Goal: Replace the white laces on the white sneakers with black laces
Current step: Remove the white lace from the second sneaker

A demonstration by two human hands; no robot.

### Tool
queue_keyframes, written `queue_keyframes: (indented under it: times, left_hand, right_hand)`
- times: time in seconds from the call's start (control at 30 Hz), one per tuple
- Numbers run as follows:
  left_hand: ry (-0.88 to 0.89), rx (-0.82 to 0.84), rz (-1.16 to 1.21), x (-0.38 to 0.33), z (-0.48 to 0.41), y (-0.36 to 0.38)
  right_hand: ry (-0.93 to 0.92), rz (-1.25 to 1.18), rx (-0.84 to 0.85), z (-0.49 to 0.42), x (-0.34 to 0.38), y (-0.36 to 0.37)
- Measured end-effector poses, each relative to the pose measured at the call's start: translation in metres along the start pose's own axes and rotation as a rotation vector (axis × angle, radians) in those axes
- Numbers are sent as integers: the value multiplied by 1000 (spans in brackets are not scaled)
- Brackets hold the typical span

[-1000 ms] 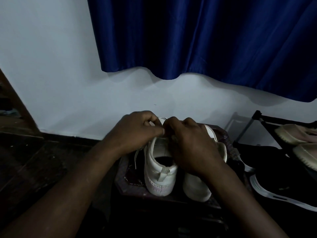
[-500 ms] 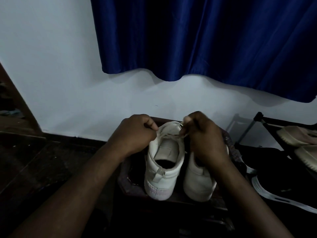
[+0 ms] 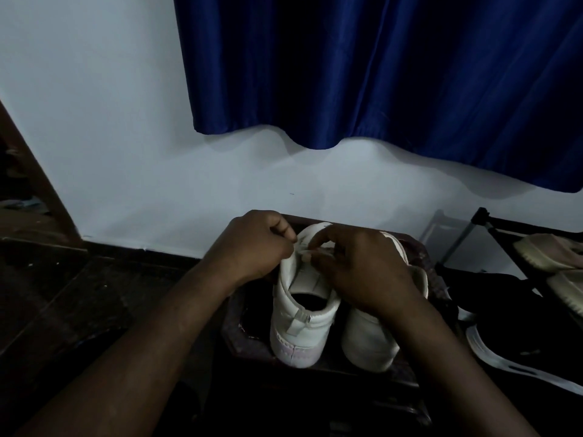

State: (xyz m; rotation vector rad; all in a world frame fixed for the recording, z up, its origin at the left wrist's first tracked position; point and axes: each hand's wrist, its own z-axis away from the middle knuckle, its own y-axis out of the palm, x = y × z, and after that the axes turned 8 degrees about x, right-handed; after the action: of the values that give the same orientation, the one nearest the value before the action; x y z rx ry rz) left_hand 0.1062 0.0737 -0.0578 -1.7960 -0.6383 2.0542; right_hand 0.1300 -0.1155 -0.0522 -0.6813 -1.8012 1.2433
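Two white sneakers stand side by side, heels toward me, on a small dark stool (image 3: 249, 345). My left hand (image 3: 255, 244) is closed at the left edge of the left sneaker (image 3: 303, 323), fingertips pinching at its white lace (image 3: 305, 254) near the top eyelets. Over the same lacing area reaches my right hand (image 3: 359, 269), its fingers curled and pinching the lace too. That hand and wrist cover most of the right sneaker (image 3: 369, 345). No black laces are visible.
A white wall and a blue curtain (image 3: 378, 74) are behind the stool. To the right stands a dark shoe rack (image 3: 482, 216) with pale shoes (image 3: 549, 250), and a black shoe with a white sole (image 3: 517, 351) lies beside the stool. Dark floor spreads to the left.
My hands were spread apart pulling the lace half a second ago; they have come back together over the left sneaker's lacing. The right hand moved left and down.
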Motion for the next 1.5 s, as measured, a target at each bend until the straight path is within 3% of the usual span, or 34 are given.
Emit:
queue_keyframes:
  times: [0.23,0.3,0.37,0.43,0.47,0.53,0.7,0.77,0.83,1.0,1.07,1.1,1.2,1.3,1.37,1.5]
  left_hand:
    - [5,3,20,0,0,-1]
    - [11,0,14,0,0,-1]
    - [16,3,15,0,0,0]
    - [17,8,21,0,-1,0]
    - [16,9,22,0,-1,0]
    - [8,11,18,0,-2,-1]
    - [12,15,35,-1,-1,-1]
    - [22,16,37,-1,0,-1]
    - [27,16,45,0,0,0]
    - [22,12,40,-1,0,1]
    - [14,11,38,-1,0,0]
    - [13,12,38,-1,0,0]
    - [9,14,39,-2,0,-1]
    - [6,16,46,-3,1,-1]
    - [12,17,41,-4,1,-1]
    - [7,21,41,-3,2,-1]
  right_hand:
    - [-119,-122,-108,-7,-12,12]
    - [-89,-529,-248,-8,-14,11]
    - [-67,-1118,-405,-4,-11,-3]
    - [-66,-1513,-396,0,-6,-17]
    - [-77,-1570,-351,1,-5,-18]
    - [-53,-1310,-293,0,-6,-16]
    - [-130,-122,-188,-2,-4,6]
    - [-61,144,-57,-2,3,6]
    - [0,242,22,-3,8,4]
    - [-1,271,34,-2,13,0]
    - [-33,184,-42,-4,8,5]
    - [-25,15,-130,-4,4,7]
    - [64,-850,-431,-3,-3,-2]
    - [-31,-1374,-479,-2,-5,-15]
    - [-105,-1409,-419,-3,-5,-15]
    - [-194,-1127,-310,-2,6,-9]
